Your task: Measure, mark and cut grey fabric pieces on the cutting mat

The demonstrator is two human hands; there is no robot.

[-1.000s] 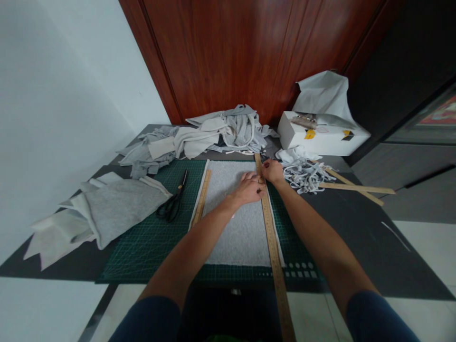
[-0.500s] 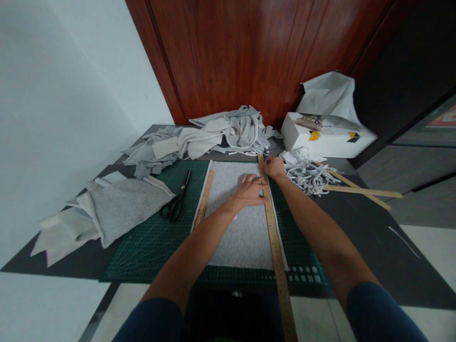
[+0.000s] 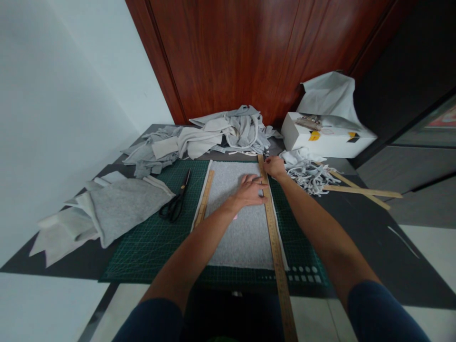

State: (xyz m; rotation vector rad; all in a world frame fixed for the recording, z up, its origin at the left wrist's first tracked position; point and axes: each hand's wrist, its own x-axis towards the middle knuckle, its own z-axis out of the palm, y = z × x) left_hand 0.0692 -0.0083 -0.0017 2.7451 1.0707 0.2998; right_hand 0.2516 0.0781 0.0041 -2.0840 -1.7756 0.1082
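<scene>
A grey piece of fabric lies flat on the green cutting mat. Along its right side runs a long wooden ruler, which reaches past the near table edge. My left hand rests on the fabric, fingers spread, with its fingertips against the ruler. Near the ruler's far end, my right hand is closed beside the ruler's edge. Whatever it may hold is hidden. A shorter wooden ruler lies along the fabric's left side. Black scissors are on the mat further left.
Folded grey fabric lies at the left. Heaped cloth scraps line the back. A pile of thin fabric strips and crossed wooden sticks are at the right, below a white box. A wooden door stands behind.
</scene>
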